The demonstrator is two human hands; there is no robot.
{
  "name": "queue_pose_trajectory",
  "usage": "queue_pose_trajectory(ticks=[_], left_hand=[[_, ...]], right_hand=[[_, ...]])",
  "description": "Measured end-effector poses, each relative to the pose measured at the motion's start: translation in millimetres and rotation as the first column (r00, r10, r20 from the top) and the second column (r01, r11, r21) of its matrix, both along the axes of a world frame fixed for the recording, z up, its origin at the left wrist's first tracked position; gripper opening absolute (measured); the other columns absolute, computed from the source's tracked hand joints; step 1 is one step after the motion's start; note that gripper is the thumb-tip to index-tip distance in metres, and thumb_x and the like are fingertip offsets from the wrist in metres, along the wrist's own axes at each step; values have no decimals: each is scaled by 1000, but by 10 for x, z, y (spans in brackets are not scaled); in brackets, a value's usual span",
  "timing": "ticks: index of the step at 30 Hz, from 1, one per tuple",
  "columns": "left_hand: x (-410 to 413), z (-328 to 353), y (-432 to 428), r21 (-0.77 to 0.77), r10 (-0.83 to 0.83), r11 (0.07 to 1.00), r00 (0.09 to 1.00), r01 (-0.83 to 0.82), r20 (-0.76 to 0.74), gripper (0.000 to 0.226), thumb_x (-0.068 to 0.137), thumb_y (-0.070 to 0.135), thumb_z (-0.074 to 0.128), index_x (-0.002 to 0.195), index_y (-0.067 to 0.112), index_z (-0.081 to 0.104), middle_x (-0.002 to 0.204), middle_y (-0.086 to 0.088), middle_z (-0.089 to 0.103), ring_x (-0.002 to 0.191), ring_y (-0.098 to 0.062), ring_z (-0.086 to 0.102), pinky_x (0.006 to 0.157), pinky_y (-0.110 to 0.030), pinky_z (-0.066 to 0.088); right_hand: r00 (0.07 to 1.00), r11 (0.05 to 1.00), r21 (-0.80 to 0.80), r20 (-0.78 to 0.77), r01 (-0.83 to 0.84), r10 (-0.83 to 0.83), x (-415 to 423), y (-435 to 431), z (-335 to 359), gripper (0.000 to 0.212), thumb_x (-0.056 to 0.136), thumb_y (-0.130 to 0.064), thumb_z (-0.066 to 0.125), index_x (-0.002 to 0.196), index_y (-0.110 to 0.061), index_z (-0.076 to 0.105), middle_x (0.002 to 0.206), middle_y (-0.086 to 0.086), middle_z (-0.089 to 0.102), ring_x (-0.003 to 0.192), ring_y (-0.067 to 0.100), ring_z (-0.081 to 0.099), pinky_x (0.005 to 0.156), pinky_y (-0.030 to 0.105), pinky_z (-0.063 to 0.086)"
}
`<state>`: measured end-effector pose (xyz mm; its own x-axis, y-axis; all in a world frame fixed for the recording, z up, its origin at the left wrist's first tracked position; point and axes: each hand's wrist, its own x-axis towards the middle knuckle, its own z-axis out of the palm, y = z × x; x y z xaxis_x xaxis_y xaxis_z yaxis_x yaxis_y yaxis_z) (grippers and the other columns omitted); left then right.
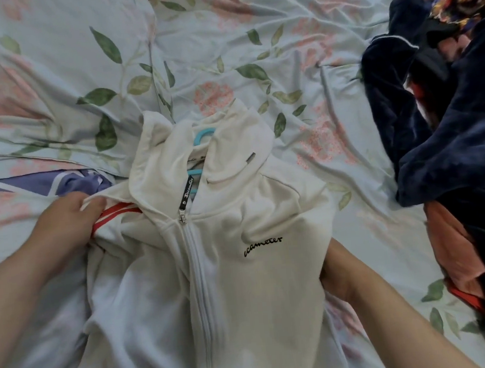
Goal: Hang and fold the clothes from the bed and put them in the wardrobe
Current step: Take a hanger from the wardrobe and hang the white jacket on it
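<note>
White fleece is what you have under both hands: the jacket lies front-up on the bed, zipped nearly to the collar, with a blue hanger inside it and only the hook showing through the neck opening. Your left hand pinches the shoulder seam by the red stripes. Your right hand is tucked under the jacket's other side, fingers hidden, so you cannot tell whether it grips the cloth or just props it.

Watch the left shoulder. It looks bunched and pulled sideways, and if the hanger arm is not seated inside it, the jacket will likely slide off one end when you lift. The hook sits deep in the collar folds; lifting by the cloath instead of the hook could tip the hanger out of the neck. The loose collar flap may also snag the hook.

No wardrobe, basket or other container is in view. A dark pile of clothes waits at the bed's right side, well apart from the jacket.
</note>
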<state>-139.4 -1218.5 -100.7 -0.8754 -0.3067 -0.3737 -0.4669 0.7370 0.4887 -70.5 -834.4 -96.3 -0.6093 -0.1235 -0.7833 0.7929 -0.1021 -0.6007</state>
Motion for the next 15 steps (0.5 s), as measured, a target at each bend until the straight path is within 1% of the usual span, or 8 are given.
queue_pose_trajectory(ticks=[3, 5, 8, 10, 12, 13, 14, 15], left_hand=[[3, -80, -28, 23, 51, 998, 998, -50, -36, 32, 101, 27, 48, 78, 5, 55, 83, -17, 58, 84, -32, 51, 70, -38, 32], [7, -123, -19, 32, 87, 996, 995, -86, -45, 31, 102, 26, 48, 81, 4, 55, 86, -16, 57, 85, -30, 50, 72, -37, 32], [13, -155, 7, 56, 123, 991, 991, -119, -58, 28, 102, 25, 48, 87, 2, 56, 91, -19, 57, 87, -28, 48, 74, -36, 32], [20, -160, 6, 73, 137, 988, 989, -133, -52, 28, 102, 24, 48, 89, 2, 56, 95, -22, 59, 91, -32, 52, 75, -37, 33], [17, -168, -5, 88, 150, 985, 988, -146, -47, 26, 102, 24, 48, 91, 1, 57, 99, -24, 60, 96, -36, 54, 76, -37, 33], [16, -165, -4, 98, 161, 983, 986, -156, -40, 25, 102, 23, 48, 92, 2, 57, 101, -24, 60, 97, -35, 54, 77, -37, 33], [15, -166, 1, 103, 166, 981, 985, -162, -36, 25, 102, 23, 48, 92, 2, 57, 103, -24, 60, 98, -34, 54, 78, -37, 34], [12, -169, 3, 103, 169, 981, 985, -166, -29, 24, 102, 23, 48, 92, 2, 57, 105, -25, 61, 99, -36, 54, 79, -37, 34]], right_hand=[[996, 997, 48, 72, -59, 56, 6, -10, -35, 27, 89, -28, 64, 106, -9, 74, 104, 13, 75, 90, 23, 71, 75, 31, 54], [997, 999, 27, 79, 22, -24, 1, 39, -18, 27, 90, -25, 64, 111, -10, 73, 108, 15, 73, 95, 26, 70, 79, 34, 55], [961, 962, -53, 73, 269, -265, -4, 206, 82, 34, 86, -14, 64, 120, -13, 69, 107, 15, 73, 95, 28, 71, 76, 36, 60], [922, 921, -73, 98, 382, -374, 14, 327, 164, 43, 77, -9, 66, 119, -7, 68, 94, 17, 73, 81, 28, 72, 69, 35, 60], [891, 893, -28, 95, 449, -444, 28, 498, 234, 27, 80, -6, 62, 104, 1, 74, 76, 15, 72, 65, 24, 71, 59, 31, 59], [867, 869, -16, 82, 494, -492, 35, 600, 284, 21, 85, -5, 59, 95, 1, 76, 72, 14, 72, 61, 23, 71, 55, 30, 58], [846, 847, -5, 56, 531, -530, 40, 716, 333, 21, 87, -6, 59, 98, 1, 76, 77, 15, 74, 66, 24, 73, 57, 32, 60], [828, 828, -16, 38, 561, -560, 40, 818, 391, 29, 82, -9, 67, 109, 0, 72, 89, 17, 75, 77, 26, 75, 63, 36, 62]])
